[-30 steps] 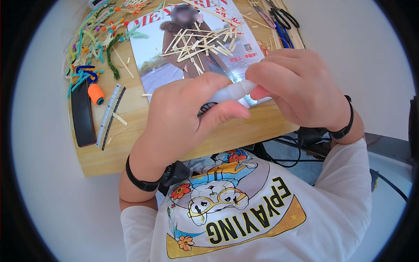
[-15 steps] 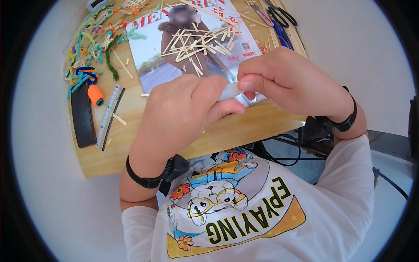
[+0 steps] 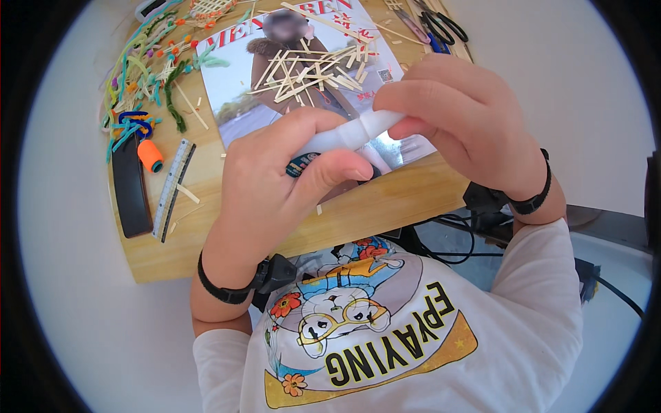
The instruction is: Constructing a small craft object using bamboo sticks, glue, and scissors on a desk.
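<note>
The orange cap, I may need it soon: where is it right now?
In the head view, the orange cap lies on the wooden table at the person's left, between the black case and the ruler.

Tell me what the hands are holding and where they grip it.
A white tube, likely glue. The left hand wraps its lower body; the right hand pinches its upper end.

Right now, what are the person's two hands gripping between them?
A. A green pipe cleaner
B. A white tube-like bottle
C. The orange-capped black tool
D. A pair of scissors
B: the left hand and the right hand both close on the white tube-like bottle, held over the magazine, while the scissors lie untouched at the far edge of the wooden board.
</note>
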`<action>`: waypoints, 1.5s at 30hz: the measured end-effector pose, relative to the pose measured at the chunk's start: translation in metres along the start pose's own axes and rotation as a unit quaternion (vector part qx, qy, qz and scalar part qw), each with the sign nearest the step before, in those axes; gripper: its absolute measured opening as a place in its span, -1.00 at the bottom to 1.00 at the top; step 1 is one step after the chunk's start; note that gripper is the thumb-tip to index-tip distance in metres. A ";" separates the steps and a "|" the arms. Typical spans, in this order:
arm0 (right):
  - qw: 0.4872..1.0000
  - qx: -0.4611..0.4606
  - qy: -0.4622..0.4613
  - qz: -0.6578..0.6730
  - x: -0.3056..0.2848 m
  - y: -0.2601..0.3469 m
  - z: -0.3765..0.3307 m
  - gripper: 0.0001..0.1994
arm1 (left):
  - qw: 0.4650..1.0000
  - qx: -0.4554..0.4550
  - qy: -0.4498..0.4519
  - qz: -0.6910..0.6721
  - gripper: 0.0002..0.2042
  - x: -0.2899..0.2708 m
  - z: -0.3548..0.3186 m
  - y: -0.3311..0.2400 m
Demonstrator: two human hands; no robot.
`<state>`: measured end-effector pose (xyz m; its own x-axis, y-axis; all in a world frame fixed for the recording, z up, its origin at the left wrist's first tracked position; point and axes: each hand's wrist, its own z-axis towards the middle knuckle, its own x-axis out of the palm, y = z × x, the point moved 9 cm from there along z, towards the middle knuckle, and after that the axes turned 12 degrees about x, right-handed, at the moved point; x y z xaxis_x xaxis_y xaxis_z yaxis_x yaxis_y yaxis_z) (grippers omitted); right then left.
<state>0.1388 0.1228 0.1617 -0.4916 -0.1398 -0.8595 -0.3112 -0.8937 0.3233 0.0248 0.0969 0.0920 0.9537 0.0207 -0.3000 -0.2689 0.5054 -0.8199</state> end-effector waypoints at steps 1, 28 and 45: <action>1.000 0.001 0.000 0.000 0.000 0.000 -0.001 -0.72 | 1.000 -0.012 0.008 -0.016 -0.46 0.002 0.000 0.001; 0.961 0.214 0.168 0.049 0.035 -0.025 -0.006 -0.79 | 0.965 0.164 0.006 0.203 -0.63 0.005 0.001 -0.017; 0.801 0.303 0.025 0.515 0.027 -0.037 -0.007 -0.72 | 0.982 -0.034 -0.024 -0.182 -0.47 0.011 -0.006 0.007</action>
<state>0.1425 0.1490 0.1241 -0.7135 -0.7003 -0.0228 -0.1062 0.0759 0.9914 0.0323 0.0955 0.0800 0.9932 -0.1091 0.0405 0.0837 0.4274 -0.9002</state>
